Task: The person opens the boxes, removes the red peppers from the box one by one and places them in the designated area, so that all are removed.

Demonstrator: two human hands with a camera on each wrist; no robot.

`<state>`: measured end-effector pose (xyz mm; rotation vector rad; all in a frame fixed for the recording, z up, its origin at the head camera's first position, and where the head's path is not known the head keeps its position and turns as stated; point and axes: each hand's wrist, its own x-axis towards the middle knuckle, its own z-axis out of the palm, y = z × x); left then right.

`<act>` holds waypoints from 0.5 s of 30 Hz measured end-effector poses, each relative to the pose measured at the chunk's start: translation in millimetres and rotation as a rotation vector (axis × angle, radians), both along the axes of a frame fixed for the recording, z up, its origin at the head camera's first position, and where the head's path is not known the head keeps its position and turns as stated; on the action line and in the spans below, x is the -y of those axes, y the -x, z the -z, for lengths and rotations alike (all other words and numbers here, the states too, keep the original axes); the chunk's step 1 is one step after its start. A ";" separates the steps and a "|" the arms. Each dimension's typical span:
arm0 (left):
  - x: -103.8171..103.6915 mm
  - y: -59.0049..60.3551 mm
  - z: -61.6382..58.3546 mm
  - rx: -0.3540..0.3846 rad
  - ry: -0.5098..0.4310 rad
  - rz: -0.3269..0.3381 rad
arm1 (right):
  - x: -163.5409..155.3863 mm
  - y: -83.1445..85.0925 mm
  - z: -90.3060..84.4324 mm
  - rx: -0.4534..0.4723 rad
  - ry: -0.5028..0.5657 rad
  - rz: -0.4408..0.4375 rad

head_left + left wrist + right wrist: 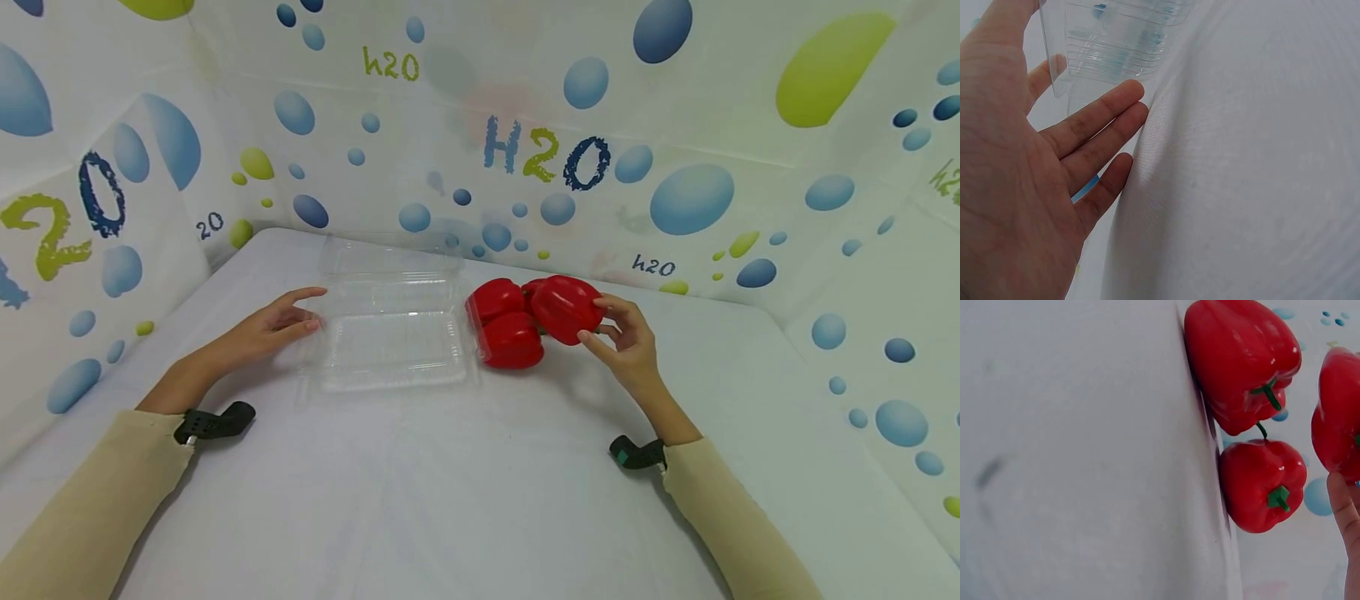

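A white-covered desk (465, 483) carries one clear plastic clamshell container (393, 337), lid thrown back toward 12 o'clock, and three red bell peppers. Printed backdrop walls close in on the far edge and both sides; the broad near half of the desk, toward 6 o'clock, lies open for moving.

The container's long axis runs 9 to 3 o'clock, its tray opening upward. The left hand (273, 325) rests at the container's 9 o'clock edge, its grip wide, fingers (1094, 122) straight and touching the clear rim.

Two peppers sit on the desk just beside the container's 3 o'clock edge: one (495, 298) farther back, one (513, 340) nearer, touching each other. From the right wrist camera their green stems point away from the cloth. The right hand (630, 337) pinches the third pepper (564, 307) between thumb and fingertips at its 3 o'clock side, held above and against the other two.
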<state>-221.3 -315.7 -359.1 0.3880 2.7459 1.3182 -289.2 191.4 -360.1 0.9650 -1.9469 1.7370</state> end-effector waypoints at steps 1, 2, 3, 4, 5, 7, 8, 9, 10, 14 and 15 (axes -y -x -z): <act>0.1 0.2 0.2 0.000 0.000 -0.001 | -0.9 0.4 0.1 0.002 -0.001 0.005; 0.4 0.6 0.7 0.000 0.000 0.000 | -1.9 0.7 0.3 0.009 -0.003 0.011; 0.6 0.8 1.0 0.003 -0.002 0.001 | -2.9 0.9 0.6 0.014 -0.002 0.013; 0.9 1.2 1.6 0.003 -0.003 0.002 | -3.9 1.2 0.9 0.021 -0.004 0.017; 0.9 1.4 1.8 0.002 -0.004 0.003 | -5.1 1.7 1.6 0.026 -0.005 0.019; 1.1 1.7 2.3 0.004 -0.002 0.004 | -7.1 2.5 2.8 0.038 -0.009 0.022; 1.2 1.8 2.4 0.004 -0.003 0.004 | -7.9 2.7 3.1 0.046 -0.013 0.026; 1.2 1.8 2.4 0.004 -0.005 0.004 | -8.7 3.0 3.7 0.053 -0.018 0.032; 1.4 1.9 2.7 0.004 -0.006 0.003 | -9.4 3.3 4.4 0.064 -0.023 0.037; 1.9 2.4 3.5 -0.003 -0.003 0.002 | -11.2 3.6 6.1 0.096 -0.043 0.053; 2.0 2.7 3.6 -0.007 0.002 0.001 | -11.7 3.8 6.6 0.100 -0.047 0.055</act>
